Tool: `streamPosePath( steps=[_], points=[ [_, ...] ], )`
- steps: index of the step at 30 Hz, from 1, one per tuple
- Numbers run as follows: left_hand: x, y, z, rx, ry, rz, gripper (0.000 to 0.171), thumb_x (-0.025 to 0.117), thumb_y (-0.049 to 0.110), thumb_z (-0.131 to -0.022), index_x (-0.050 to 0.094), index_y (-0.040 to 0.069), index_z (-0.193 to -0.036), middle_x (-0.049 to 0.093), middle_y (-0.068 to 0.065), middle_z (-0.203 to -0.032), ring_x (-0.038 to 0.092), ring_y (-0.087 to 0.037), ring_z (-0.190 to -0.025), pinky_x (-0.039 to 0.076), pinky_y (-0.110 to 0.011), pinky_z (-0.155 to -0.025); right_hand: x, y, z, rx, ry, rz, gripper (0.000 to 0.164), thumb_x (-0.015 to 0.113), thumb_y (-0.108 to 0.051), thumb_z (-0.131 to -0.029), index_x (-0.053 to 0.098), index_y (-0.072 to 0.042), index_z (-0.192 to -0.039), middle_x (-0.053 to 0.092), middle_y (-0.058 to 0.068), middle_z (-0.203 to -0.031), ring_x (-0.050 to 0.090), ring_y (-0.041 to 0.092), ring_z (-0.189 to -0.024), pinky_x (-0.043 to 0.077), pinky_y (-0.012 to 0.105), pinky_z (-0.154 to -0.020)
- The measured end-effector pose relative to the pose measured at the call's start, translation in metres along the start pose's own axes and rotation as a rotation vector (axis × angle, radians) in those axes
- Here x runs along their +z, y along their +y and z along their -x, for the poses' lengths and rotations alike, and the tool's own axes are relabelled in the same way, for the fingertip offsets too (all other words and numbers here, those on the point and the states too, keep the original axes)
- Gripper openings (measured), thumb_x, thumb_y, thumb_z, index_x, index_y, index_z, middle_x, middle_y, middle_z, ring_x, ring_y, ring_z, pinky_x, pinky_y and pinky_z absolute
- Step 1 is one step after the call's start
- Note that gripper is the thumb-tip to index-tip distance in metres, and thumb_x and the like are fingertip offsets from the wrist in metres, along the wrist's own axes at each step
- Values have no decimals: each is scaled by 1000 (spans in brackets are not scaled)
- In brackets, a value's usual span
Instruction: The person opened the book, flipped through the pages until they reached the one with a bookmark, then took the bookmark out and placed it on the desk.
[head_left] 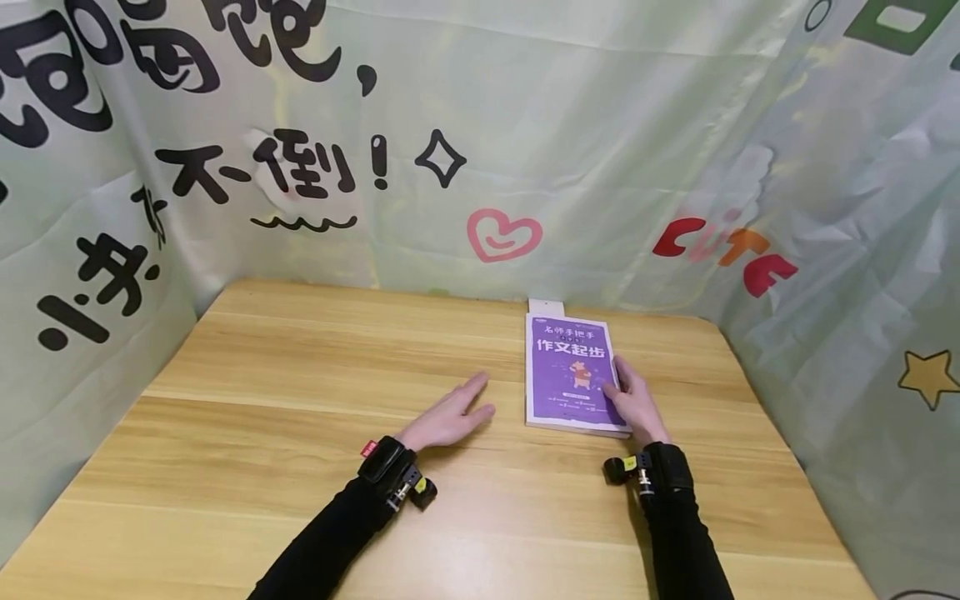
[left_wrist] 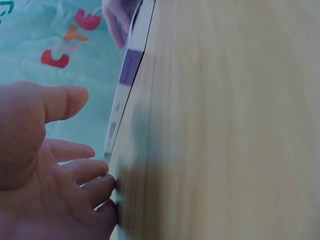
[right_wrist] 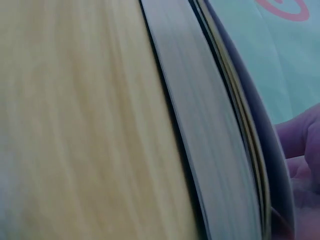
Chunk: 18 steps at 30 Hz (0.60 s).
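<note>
A thick purple-covered book (head_left: 567, 375) lies face up at the table's back right, its cover printed with white Chinese characters and a small bear. My right hand (head_left: 637, 404) grips its right edge, thumb over the cover and fingers along the side. Seen from the right wrist, the page block (right_wrist: 200, 110) lies along the table while the top cover (right_wrist: 260, 115) bows slightly away near the hand. To the book's left, my left hand (head_left: 448, 415) holds nothing, its fingers extended above the wood. The left wrist view shows the book's spine (left_wrist: 131, 65) beyond those fingers.
A white strip (head_left: 546, 307) sticks out behind the book at the table's back edge. The wooden table (head_left: 300, 367) is enclosed by pale green printed cloth (head_left: 600, 150) at the back and both sides. Each wrist wears a black strap with a small camera.
</note>
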<state>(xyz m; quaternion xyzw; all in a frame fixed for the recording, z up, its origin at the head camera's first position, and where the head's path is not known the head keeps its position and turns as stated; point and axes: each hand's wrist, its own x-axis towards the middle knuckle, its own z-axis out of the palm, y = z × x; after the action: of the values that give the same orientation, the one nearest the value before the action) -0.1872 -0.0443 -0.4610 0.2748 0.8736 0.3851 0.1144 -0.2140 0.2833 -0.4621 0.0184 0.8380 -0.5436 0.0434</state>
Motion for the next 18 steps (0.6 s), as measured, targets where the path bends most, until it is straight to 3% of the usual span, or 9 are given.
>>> streamPosePath(
  steps=[10, 18],
  points=[
    [14, 8, -22, 35, -33, -26, 65, 44, 30, -102, 19, -5, -150, 17, -22, -156, 16, -32, -141, 15, -47, -117, 0, 3, 0, -1, -15, -8, 64, 39, 6, -98, 1, 7, -151, 2, 30, -155, 6, 40, -141, 9, 53, -117],
    [17, 15, -32, 18, -36, -45, 64, 45, 28, -101, 21, -6, -149, 17, -23, -155, 13, -34, -142, 13, -50, -117, 1, 2, 0, 10, 2, 3, 65, 39, 6, -98, 2, 6, -151, 3, 29, -155, 7, 39, -141, 9, 52, -117]
  ],
)
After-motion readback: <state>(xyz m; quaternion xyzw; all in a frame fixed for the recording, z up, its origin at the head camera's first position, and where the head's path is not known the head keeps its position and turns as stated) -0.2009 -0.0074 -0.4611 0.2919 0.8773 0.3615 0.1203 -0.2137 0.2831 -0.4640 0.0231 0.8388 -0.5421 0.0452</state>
